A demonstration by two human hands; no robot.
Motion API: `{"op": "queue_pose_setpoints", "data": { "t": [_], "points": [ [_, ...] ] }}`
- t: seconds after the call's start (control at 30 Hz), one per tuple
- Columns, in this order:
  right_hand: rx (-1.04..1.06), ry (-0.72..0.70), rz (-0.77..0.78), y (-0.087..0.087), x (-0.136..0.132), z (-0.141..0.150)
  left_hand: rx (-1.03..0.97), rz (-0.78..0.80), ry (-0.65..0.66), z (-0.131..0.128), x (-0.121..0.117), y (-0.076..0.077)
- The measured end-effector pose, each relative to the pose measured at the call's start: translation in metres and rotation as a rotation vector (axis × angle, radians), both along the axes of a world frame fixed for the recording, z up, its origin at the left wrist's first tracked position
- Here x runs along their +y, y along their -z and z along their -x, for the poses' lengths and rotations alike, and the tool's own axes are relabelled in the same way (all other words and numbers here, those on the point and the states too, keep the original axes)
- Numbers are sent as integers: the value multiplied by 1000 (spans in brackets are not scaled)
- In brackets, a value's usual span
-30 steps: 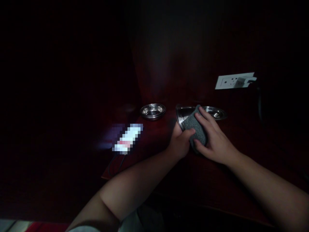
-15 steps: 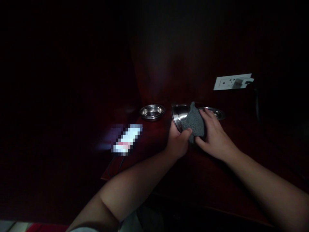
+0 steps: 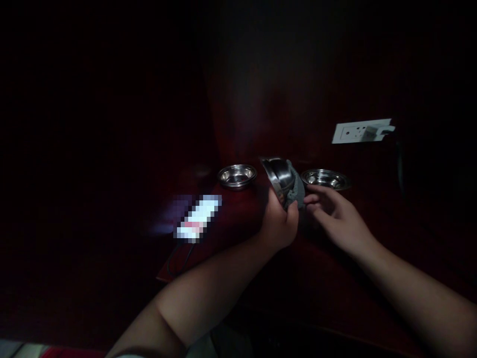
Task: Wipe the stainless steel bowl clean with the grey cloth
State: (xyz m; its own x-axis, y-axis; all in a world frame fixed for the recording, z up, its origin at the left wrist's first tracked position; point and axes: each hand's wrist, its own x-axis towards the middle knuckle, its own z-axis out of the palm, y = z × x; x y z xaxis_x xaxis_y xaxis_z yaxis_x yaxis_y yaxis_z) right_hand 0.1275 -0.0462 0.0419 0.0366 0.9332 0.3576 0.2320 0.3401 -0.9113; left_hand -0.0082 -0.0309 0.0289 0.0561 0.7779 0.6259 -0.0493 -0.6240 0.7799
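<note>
My left hand (image 3: 280,223) is closed around a shiny metal bowl (image 3: 280,174), tipped on its side with the rim to the left. A grey-green cloth (image 3: 297,191) lies bunched against the bowl's right side, with my left thumb over its lower part. At the cloth's right edge is my right hand (image 3: 337,211), its fingers half bent and a little apart. Those fingertips are touching or very close to the cloth; no cloth shows between them. Behind my right hand, a shallow metal dish (image 3: 326,173) lies on the table, partly hidden by the fingers.
Metal bowls (image 3: 237,186), seemingly nested, stand left of my hands. A phone with a lit, blurred screen (image 3: 203,214) lies near the table's left edge, a cable (image 3: 171,261) beside it. The wall socket (image 3: 361,132) holds a plug. The surroundings are very dark.
My right hand has drawn back from the cloth it was spread against, towards the right. The cloth now looks narrower and more folded, and the bowl is turned slightly in my left hand.
</note>
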Motion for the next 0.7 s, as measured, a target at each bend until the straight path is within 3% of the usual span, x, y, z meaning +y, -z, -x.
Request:
{"op": "queue_pose_setpoints", "data": {
  "t": [0.07,0.13,0.27,0.43,0.7],
  "points": [
    [257,-106,192,-3,-3,5,44,-10,32,0,-1,2],
    [445,-197,291,-4,-6,10,97,3,72,0,-4,3],
    [643,-319,296,-6,-9,16,200,29,98,-1,-7,1],
    [589,-261,258,-4,-7,17,257,2,135,-1,-8,-2],
    [357,-123,10,3,2,11,241,30,241,-2,-6,-5]
  ]
}}
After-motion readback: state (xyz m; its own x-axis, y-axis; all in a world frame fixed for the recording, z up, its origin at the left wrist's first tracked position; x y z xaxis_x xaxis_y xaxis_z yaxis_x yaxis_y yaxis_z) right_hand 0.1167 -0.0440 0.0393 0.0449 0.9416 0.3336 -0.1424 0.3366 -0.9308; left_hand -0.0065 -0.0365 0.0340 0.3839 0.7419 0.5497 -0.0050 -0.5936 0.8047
